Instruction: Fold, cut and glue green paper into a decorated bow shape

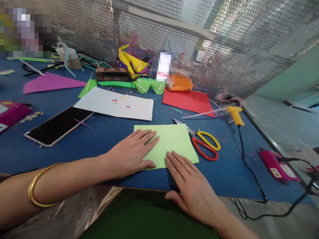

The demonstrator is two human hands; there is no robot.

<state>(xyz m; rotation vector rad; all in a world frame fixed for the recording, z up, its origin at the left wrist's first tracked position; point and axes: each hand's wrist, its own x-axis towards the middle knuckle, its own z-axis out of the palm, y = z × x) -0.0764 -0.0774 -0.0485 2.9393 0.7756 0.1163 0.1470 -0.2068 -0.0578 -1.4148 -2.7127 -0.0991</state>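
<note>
A light green sheet of paper (171, 139) lies flat on the blue table (99, 139) near its front edge. My left hand (132, 151) rests flat on the sheet's left part, fingers together and pointing right. My right hand (189, 182) lies flat too, with its fingertips on the sheet's near edge. Neither hand grips anything. A gold bangle (37, 186) circles my left forearm.
Scissors (204, 142) with yellow and red handles lie just right of the sheet. A yellow glue gun (235, 114), red paper (188, 99), white paper (117, 104), a phone (58, 126), a pink device (277, 164) and paper craft pieces (132, 63) surround it. Perforated metal screens (224, 39) close the back.
</note>
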